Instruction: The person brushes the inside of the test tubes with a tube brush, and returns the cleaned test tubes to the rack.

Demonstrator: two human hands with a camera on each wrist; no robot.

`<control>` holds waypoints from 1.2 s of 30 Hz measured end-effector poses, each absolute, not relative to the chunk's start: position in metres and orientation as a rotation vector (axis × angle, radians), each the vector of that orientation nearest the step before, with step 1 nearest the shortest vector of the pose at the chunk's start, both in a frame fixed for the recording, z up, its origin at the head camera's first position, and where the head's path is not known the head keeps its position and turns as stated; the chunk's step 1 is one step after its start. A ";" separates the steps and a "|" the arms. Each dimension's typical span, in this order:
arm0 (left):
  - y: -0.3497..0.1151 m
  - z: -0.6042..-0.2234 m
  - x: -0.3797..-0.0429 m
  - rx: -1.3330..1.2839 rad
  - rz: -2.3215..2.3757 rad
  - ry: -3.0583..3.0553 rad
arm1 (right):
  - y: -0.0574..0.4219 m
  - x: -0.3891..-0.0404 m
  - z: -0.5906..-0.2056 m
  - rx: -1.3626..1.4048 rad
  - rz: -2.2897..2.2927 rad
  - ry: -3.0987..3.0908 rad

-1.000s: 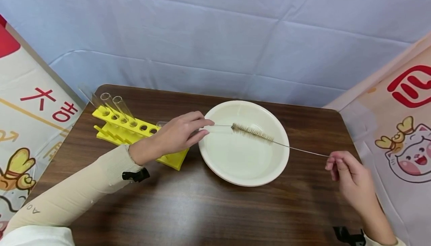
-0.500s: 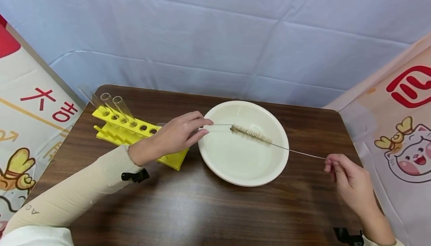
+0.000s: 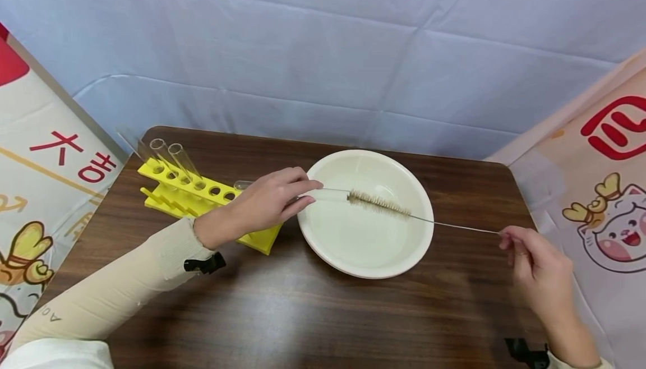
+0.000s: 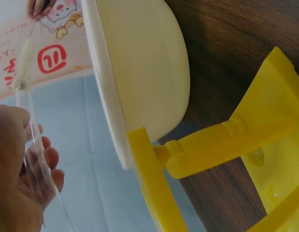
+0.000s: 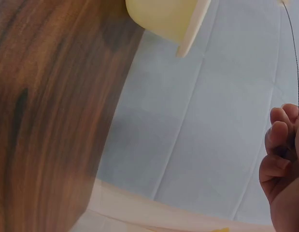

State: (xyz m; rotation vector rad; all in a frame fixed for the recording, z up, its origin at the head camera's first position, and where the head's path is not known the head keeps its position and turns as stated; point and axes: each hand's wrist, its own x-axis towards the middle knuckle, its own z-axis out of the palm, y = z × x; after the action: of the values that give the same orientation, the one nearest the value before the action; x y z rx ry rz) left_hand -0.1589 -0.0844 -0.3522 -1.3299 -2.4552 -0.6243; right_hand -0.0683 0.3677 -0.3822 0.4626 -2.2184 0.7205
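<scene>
My left hand (image 3: 272, 198) pinches a clear glass test tube (image 3: 335, 194) that lies nearly level, its front part over the white basin (image 3: 365, 273). In the left wrist view the tube (image 4: 24, 104) runs between the thumb and curled fingers. A tan bristled test tube brush (image 3: 381, 204) lines up with it, the tip of its bristles right at the tube's mouth. Past the basin's right rim, my right hand (image 3: 540, 271) pinches the far end of the brush's thin twisted wire handle (image 5: 298, 72), fingers curled.
Beside my left forearm stands a yellow test tube rack (image 3: 259, 240), partly hidden by that hand. Several glass tubes (image 3: 183, 158) lean in its left holes. The dark wooden table (image 3: 313, 324) ends at a pale cloth backdrop (image 3: 303, 49).
The right hand dipped slightly down and left, then drew back to the right, and the brush shifted a little with it. My left hand and the tube have barely moved.
</scene>
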 end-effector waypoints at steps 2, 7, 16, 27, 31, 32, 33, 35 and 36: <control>-0.084 -0.352 -0.159 -1.334 -0.614 -2.456 | 0.369 -0.069 -0.383 0.456 0.704 -2.202; -0.082 -0.351 -0.159 -1.354 -0.598 -2.450 | 0.368 -0.072 -0.375 0.449 0.641 -2.134; -0.078 -0.353 -0.158 -1.399 -0.559 -2.430 | 0.367 -0.076 -0.365 0.417 0.469 -2.092; -0.075 -0.356 -0.157 -1.392 -0.529 -2.432 | 0.367 -0.078 -0.363 0.423 0.448 -2.087; -0.074 -0.355 -0.157 -1.391 -0.556 -2.422 | 0.369 -0.078 -0.364 0.490 0.464 -2.174; -0.074 -0.355 -0.158 -1.394 -0.559 -2.420 | 0.370 -0.078 -0.364 0.510 0.472 -2.195; -0.074 -0.355 -0.157 -1.396 -0.560 -2.420 | 0.370 -0.078 -0.365 0.524 0.485 -2.213; -0.073 -0.356 -0.158 -1.396 -0.557 -2.423 | 0.371 -0.077 -0.366 0.534 0.555 -2.260; -0.073 -0.356 -0.157 -1.396 -0.556 -2.425 | 0.371 -0.076 -0.366 0.543 0.623 -2.291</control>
State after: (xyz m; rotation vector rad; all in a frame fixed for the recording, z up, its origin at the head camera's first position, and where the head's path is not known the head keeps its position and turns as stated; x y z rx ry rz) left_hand -0.1574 -0.0735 -0.3555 -1.3962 -2.4248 -0.5561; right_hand -0.0761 0.3707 -0.3659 0.5426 -2.2911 0.6231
